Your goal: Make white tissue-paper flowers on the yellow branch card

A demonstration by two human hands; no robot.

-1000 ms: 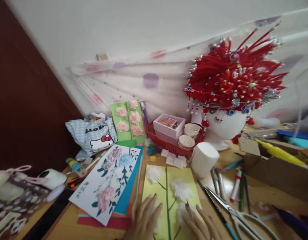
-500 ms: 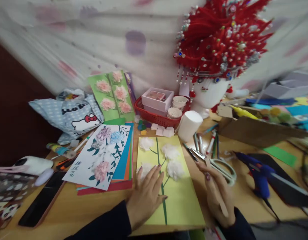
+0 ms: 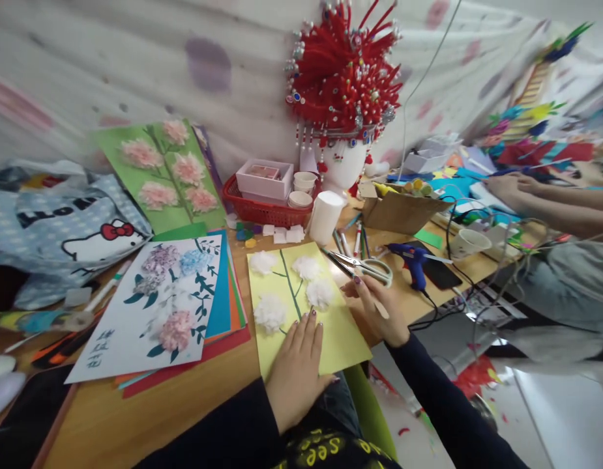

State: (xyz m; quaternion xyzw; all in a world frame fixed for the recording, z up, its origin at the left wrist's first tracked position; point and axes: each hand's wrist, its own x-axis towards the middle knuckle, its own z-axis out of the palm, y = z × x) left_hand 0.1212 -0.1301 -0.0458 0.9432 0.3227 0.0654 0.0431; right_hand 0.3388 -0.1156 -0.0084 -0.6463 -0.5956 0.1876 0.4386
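Note:
My left hand (image 3: 300, 365) lies flat, fingers stretched out, on the lower part of a yellow card (image 3: 330, 326). The card carries a green stem and several white tissue flowers (image 3: 270, 311). My right hand (image 3: 377, 311) rests at the card's right edge, fingers curled round a thin wooden stick (image 3: 379, 306). Scissors (image 3: 364, 266) lie just beyond that hand.
A stack of coloured papers topped by a white flower picture (image 3: 154, 306) lies left. Behind stand a red basket (image 3: 257, 210), a white cylinder (image 3: 325, 217), a red headdress (image 3: 347, 78), a blue glue gun (image 3: 414, 260). Another person's hands (image 3: 511, 189) work at right.
The view swung right and down, so the table's right side and another person came into sight. My right hand now holds the wooden stick beside the card; my left hand stays flat.

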